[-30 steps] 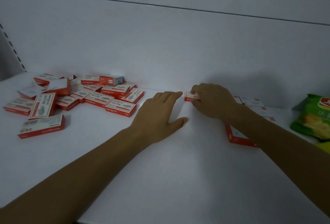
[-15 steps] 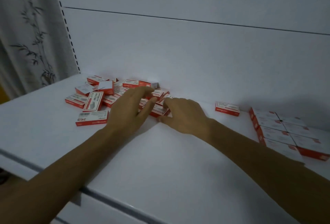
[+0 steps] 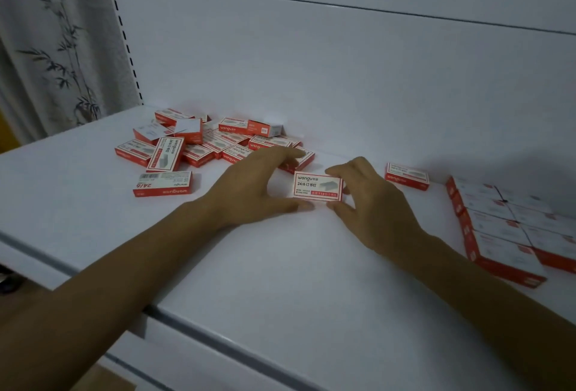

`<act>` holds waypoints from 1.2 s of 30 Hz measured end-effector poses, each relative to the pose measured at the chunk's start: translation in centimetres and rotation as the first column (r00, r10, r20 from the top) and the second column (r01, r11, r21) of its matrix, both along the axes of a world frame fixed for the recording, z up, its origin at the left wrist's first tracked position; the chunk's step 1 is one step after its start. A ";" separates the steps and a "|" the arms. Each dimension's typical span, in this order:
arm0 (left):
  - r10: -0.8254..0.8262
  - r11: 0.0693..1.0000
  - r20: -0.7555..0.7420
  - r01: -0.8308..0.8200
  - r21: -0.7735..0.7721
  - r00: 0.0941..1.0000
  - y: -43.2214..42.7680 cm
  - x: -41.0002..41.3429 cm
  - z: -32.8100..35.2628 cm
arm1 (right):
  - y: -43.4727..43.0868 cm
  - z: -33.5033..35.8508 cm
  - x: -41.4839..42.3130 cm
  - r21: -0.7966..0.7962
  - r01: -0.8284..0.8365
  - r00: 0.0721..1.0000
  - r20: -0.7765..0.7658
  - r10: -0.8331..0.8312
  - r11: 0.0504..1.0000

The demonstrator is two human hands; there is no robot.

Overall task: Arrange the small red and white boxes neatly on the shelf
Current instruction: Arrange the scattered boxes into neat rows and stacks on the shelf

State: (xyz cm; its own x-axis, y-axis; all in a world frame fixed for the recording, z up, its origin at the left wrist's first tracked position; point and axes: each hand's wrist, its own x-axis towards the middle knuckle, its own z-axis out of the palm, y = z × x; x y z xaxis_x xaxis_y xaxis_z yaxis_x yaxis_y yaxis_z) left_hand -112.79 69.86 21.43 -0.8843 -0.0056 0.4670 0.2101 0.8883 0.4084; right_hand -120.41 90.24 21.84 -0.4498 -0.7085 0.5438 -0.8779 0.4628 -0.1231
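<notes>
While the right hand (image 3: 371, 200) has its grip pinched on the right end of one small red and white box (image 3: 314, 186), forefinger on the far edge and thumb on the near edge, the left hand (image 3: 249, 185) is just cupped around the other end with a loose, wide-open grip. Its fingers are pretty much straight and reach over toward the messy pile (image 3: 212, 144), with the thumb tip down by the box's near left corner. Can't really tell if that thumb actually touches it tbh. The box is mid-shelf with its white printed face toward the camera, "24/6" readable, just in front of the pile's right edge. The pile sits at the back left of the white shelf (image 3: 280, 281), boxes every which way and some overlapping, and one stray box (image 3: 163, 185) lies apart on its near side. Off to the right there's a lone box (image 3: 406, 176) near the back panel (image 3: 311, 63), and further right a tidy block of boxes (image 3: 505, 225) lined up edge to edge. A bamboo-print curtain (image 3: 53, 47) hangs past the shelf's left end.
</notes>
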 end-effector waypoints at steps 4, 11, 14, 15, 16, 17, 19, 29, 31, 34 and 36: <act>-0.049 0.998 0.002 0.049 -0.029 0.999 -0.2 -0.2 -0.1 | -0.4 -0.6 0.6 -0.074 0.005 1.000 0.003 -0.005 0.997; -0.082 0.996 0.011 0.083 -0.034 0.997 -0.1 -0.2 -0.2 | -0.5 -1.3 0.3 -0.142 0.090 0.992 0.098 -0.077 0.986; -0.076 0.996 0.016 0.076 -0.040 0.997 -0.3 -0.2 -0.3 | -0.5 -1.4 0.3 -0.159 0.116 0.985 0.146 -0.093 0.981; -0.070 0.997 0.018 0.071 -0.042 0.997 -0.3 -0.3 -0.3 | -0.6 -1.4 0.4 -0.150 0.108 0.987 0.132 -0.088 0.983; -0.067 0.997 0.019 0.068 -0.044 0.998 -0.4 -0.3 -0.3 | -0.6 -1.3 0.4 -0.138 0.101 0.990 0.114 -0.085 0.985; -0.068 0.997 0.016 0.068 -0.045 0.998 -0.4 -0.3 -0.4 | -0.7 -1.3 0.4 -0.124 0.098 0.991 0.099 -0.086 0.987; -0.070 0.996 0.014 0.070 -0.047 0.997 -0.4 -0.3 -0.5 | -0.7 -1.4 0.4 -0.097 0.102 0.992 0.084 -0.094 0.990; -0.123 0.967 -0.081 0.101 -0.232 0.989 1.9 0.3 0.8 | 1.0 1.1 -0.8 0.230 0.327 0.940 -0.183 -0.289 0.917; -0.169 0.947 -0.084 0.138 -0.291 0.982 3.1 -0.6 1.7 | 1.6 1.7 -1.2 0.290 0.337 0.942 -0.107 -0.319 0.896; -0.160 0.929 -0.068 0.127 -0.346 0.985 4.5 -2.9 2.7 | 2.5 2.6 -1.5 0.329 0.323 0.945 -0.068 -0.319 0.887; -0.099 0.950 -0.073 0.072 -0.303 0.992 5.2 -4.3 2.7 | 2.9 3.1 -1.7 0.289 0.302 0.951 -0.019 -0.310 0.908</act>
